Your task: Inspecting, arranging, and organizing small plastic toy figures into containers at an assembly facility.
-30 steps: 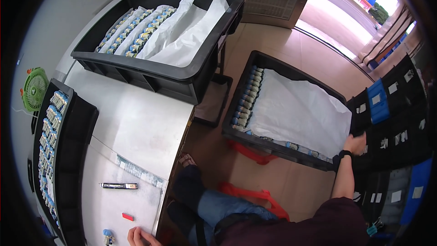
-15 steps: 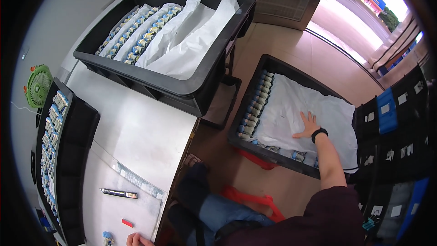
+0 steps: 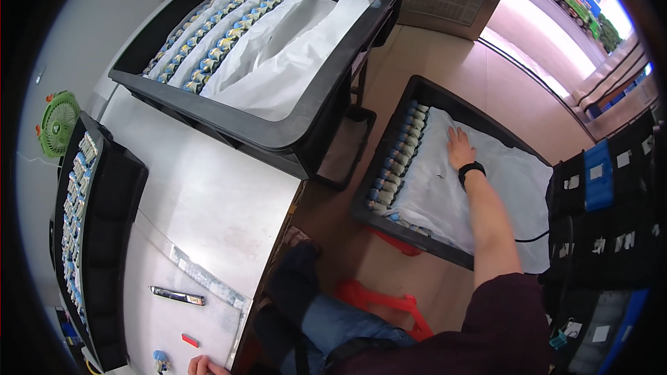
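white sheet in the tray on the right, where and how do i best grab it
Probably pinch the white sheet by its near right corner, coming from the near side with the right hand: there it appears to spill over the rim of the black tray, leaving a loose edge, while its middle lies fairly flat.

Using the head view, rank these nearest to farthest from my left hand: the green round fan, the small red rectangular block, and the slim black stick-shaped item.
From your left hand:
1. Small red rectangular block: just ahead, slightly left, on the white tabletop.
2. Slim black stick-shaped item: farther ahead, also leftward.
3. Green round fan: far off, upper left.
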Demonstrator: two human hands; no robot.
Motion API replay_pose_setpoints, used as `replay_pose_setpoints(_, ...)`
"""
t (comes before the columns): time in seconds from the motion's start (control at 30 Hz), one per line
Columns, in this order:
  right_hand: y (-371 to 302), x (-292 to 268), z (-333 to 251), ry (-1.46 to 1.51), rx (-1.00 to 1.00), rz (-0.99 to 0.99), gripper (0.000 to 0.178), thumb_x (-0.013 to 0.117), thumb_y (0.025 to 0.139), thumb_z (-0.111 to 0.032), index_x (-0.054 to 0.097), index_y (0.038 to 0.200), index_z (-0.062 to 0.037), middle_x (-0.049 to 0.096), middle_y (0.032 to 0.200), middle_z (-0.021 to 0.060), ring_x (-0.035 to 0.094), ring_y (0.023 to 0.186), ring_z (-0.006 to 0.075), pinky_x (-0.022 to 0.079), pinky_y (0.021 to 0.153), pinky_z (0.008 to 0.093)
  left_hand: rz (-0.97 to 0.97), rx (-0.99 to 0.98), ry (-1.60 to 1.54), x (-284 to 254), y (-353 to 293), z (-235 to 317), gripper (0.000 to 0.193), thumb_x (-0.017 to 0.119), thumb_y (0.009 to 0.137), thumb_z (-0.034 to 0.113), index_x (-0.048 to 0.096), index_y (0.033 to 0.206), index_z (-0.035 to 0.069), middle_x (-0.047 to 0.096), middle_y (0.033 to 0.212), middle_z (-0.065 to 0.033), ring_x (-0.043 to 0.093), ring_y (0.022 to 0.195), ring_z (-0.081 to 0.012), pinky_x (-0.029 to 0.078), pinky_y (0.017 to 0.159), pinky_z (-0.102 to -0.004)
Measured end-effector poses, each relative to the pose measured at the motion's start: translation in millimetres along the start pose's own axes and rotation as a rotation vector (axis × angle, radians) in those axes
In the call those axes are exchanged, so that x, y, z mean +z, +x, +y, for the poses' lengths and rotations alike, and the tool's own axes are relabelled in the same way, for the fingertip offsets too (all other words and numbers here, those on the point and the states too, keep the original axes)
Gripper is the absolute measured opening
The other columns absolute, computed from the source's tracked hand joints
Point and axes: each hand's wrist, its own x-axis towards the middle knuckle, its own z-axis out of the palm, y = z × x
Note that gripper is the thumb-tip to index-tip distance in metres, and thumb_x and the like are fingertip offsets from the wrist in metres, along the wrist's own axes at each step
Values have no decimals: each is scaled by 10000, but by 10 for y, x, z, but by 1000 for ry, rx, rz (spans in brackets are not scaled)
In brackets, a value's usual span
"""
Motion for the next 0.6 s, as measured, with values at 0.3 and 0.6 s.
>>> replay_pose_setpoints(0.3, -83, 123, 0, -17, 68, -87, 464, 377, 865, -241, 282, 1311, -154, 258, 1362, 95, 229, 1262, 271, 295, 894, 604, -5, -11, 14, 11, -4, 14, 78, 554, 760, -13, 592, 822, -38, 575, 806, -157, 561, 692, -257, 468, 607, -326)
replay_pose_setpoints(0.6, -1058, -33, -69, -25, -268, -313, 616, 398, 830, -366, 229, 1321, -33, 158, 1405, 125, 124, 1299, 303, 210, 947, 588, 13, -3, 34, 29, -18, 33, 81, 558, 752, -10, 596, 819, -35, 585, 786, -159, 561, 687, -262, 465, 622, -334)
